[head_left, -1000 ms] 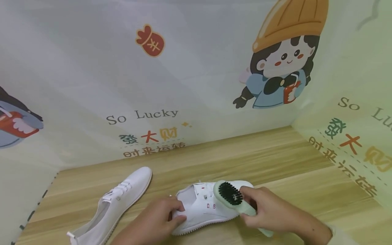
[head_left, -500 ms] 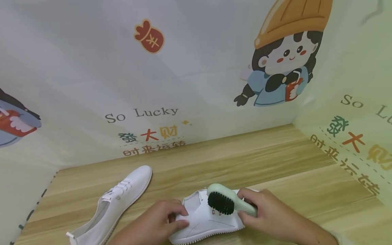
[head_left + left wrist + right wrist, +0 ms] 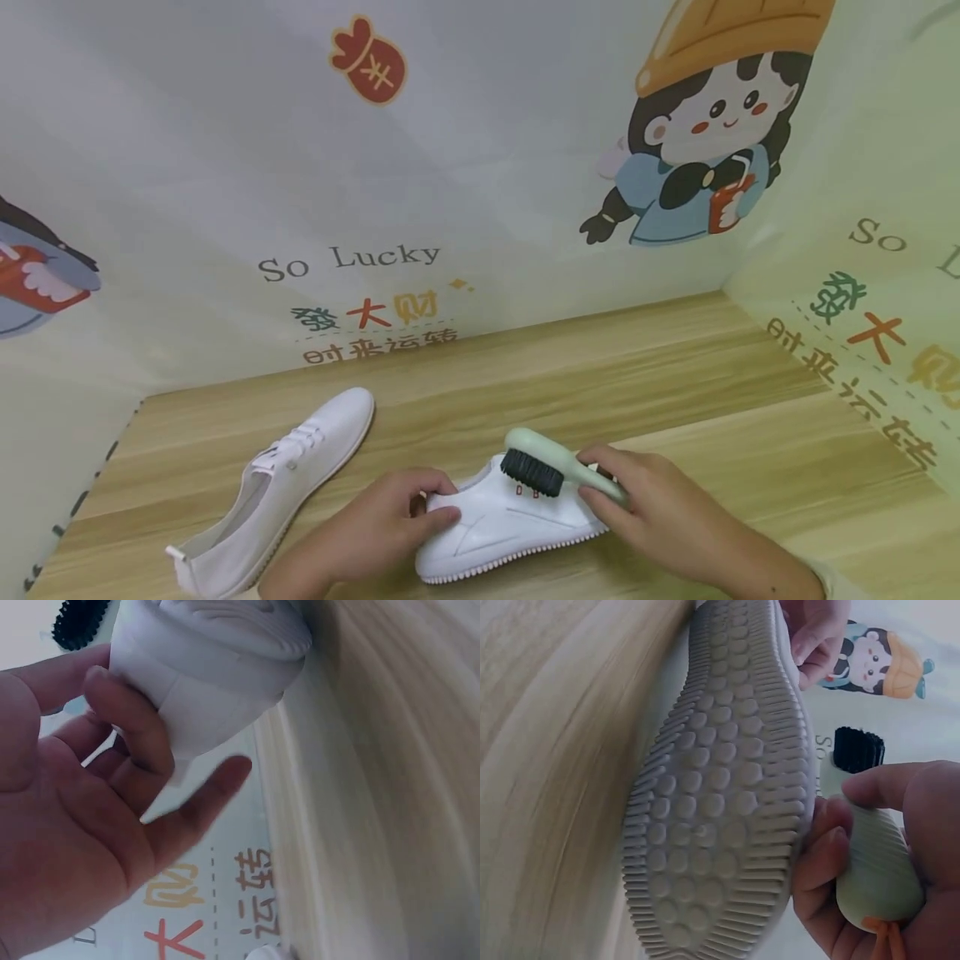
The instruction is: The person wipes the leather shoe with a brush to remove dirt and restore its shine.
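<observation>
My left hand pinches the heel end of a white lace-up shoe, its thumb on the outer side. That shoe is tilted, so its side with small red lettering faces up; its studded sole fills the right wrist view. In my right hand is a pale green shoe brush, gripped by the handle. Black bristles point down over the shoe's upper by the lettering; whether they touch cannot be told. Some right fingers lie against the shoe's edge in the right wrist view.
The other white shoe lies to the left on the wood-grain surface, toe pointing away. Printed cloth walls with cartoon figures and lettering stand behind and at both sides. An orange cord hangs from the brush handle.
The brush has turned from bristles facing up toward the camera to bristles down over the shoe. The shoe has tilted, showing more of its side. The head view has shifted slightly.
</observation>
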Action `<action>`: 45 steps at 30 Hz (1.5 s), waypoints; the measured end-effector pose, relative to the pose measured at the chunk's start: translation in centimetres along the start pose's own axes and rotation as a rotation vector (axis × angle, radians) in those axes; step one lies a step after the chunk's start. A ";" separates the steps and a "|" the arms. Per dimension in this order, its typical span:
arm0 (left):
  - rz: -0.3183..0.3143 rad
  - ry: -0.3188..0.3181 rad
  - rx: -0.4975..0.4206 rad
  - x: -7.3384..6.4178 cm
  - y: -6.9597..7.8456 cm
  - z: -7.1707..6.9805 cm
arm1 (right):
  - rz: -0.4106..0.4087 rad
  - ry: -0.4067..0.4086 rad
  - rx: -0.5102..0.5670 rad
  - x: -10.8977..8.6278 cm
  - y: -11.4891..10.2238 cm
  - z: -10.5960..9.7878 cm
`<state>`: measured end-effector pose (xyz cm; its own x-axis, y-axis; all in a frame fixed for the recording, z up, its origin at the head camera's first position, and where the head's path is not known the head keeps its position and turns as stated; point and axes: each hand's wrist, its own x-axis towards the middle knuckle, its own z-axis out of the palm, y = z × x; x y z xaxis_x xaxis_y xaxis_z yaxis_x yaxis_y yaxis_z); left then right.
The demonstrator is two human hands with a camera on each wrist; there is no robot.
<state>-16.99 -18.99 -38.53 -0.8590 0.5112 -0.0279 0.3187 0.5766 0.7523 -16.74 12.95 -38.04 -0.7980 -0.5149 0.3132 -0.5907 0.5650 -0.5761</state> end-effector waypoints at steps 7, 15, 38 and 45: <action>-0.054 0.038 0.160 -0.6 0.6 0.0 | -0.003 0.061 -0.003 0.5 0.1 0.2; -0.120 0.040 0.298 -2.1 0.2 1.0 | -0.058 0.057 -0.191 1.4 -1.0 0.9; -0.025 0.097 0.157 -1.8 -0.9 1.1 | -0.352 -0.009 -0.393 1.8 -3.1 3.1; -0.039 0.086 0.183 -2.0 -1.0 1.1 | -0.329 -0.048 -0.329 1.8 -3.4 3.2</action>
<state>-15.14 -19.89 -39.91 -0.9004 0.4350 0.0077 0.3459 0.7051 0.6191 -15.79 8.08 -37.94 -0.5604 -0.7254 0.3996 -0.8239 0.5374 -0.1799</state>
